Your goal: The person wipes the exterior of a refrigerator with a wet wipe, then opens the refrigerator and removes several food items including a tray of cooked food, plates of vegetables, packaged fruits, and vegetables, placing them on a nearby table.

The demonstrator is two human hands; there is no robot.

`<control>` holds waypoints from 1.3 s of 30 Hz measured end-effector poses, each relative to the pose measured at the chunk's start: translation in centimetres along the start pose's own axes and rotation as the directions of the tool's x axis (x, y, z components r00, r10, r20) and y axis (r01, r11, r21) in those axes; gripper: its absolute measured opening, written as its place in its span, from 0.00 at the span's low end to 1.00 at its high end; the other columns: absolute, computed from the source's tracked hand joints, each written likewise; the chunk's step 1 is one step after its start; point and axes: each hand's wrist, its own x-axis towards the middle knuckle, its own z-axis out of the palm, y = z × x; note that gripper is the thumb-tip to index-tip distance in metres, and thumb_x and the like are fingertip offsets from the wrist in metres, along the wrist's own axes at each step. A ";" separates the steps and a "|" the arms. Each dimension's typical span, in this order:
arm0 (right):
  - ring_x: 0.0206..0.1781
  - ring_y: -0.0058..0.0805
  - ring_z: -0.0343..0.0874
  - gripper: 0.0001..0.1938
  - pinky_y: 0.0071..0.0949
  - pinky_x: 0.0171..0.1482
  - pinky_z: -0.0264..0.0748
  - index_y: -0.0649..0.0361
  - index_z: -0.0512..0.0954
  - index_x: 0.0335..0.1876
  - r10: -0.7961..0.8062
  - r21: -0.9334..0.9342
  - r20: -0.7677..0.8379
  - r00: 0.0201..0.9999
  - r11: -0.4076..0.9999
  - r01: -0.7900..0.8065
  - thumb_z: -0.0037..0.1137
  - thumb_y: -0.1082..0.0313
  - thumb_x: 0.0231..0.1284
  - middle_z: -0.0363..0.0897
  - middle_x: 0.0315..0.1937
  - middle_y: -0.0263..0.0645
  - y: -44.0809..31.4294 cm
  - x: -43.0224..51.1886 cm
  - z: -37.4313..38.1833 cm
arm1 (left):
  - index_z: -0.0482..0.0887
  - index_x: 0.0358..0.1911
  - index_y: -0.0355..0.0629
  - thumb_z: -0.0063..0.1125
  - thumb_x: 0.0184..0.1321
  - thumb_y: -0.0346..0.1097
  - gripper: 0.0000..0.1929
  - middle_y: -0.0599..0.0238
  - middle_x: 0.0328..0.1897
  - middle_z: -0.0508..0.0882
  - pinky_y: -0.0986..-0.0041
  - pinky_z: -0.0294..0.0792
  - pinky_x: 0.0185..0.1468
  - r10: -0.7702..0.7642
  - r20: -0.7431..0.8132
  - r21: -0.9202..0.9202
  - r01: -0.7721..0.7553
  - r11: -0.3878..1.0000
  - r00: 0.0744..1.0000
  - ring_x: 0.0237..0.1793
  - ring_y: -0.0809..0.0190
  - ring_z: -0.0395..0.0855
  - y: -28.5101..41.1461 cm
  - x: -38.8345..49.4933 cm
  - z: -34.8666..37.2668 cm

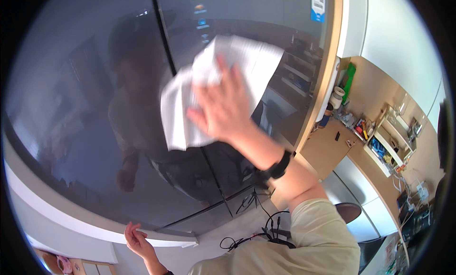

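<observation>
My right hand [224, 104], fingers spread and blurred, presses a white cloth or paper wipe [260, 61] flat against a dark glossy panel [89, 132]. The wipe is creased and reaches out on both sides of the hand. Thin black seams split the panel, which mirrors a person and the room; sticker-like marks sit near its top. A black band is on my right wrist. My left hand [135, 239] hangs low near the panel's bottom edge, fingers loosely curled apart, holding nothing.
Black cables [245, 239] lie below the panel. On the right, a wooden desk [320, 150] bears a small shelf unit [388, 139], jars, pens and wires. White cabinets [395, 29] hang above it. A light wood strip [320, 97] borders the panel. A pink round item [64, 264] is at lower left.
</observation>
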 end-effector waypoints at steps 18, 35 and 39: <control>0.67 0.59 0.61 0.26 0.54 0.67 0.57 0.59 0.69 0.61 0.428 0.039 -0.043 0.903 0.903 -0.427 0.42 0.49 0.65 0.66 0.62 0.55 10.7 -16.0 -0.4 | 0.75 0.54 0.40 0.38 0.65 0.22 0.17 0.65 0.39 0.80 0.85 0.57 0.24 0.041 0.175 0.012 -0.043 0.999 0.984 0.20 0.75 0.64 0.4 1.7 4.0; 0.77 0.39 0.42 0.30 0.36 0.75 0.37 0.66 0.48 0.73 0.962 0.548 -0.267 0.063 0.206 -0.811 0.32 0.56 0.71 0.46 0.74 0.46 12.0 -43.5 6.4 | 0.75 0.55 0.37 0.39 0.65 0.23 0.17 0.63 0.38 0.82 0.85 0.59 0.26 0.171 0.246 0.173 -0.217 0.961 0.954 0.21 0.74 0.65 1.9 2.1 6.5; 0.74 0.36 0.47 0.29 0.34 0.73 0.42 0.64 0.51 0.71 0.898 0.939 0.075 -0.434 -0.209 -0.272 0.35 0.56 0.71 0.51 0.71 0.43 9.4 -50.3 8.7 | 0.75 0.55 0.38 0.39 0.65 0.23 0.16 0.64 0.38 0.81 0.85 0.59 0.26 0.189 0.245 0.145 -0.229 0.963 0.951 0.21 0.75 0.64 1.1 2.1 6.2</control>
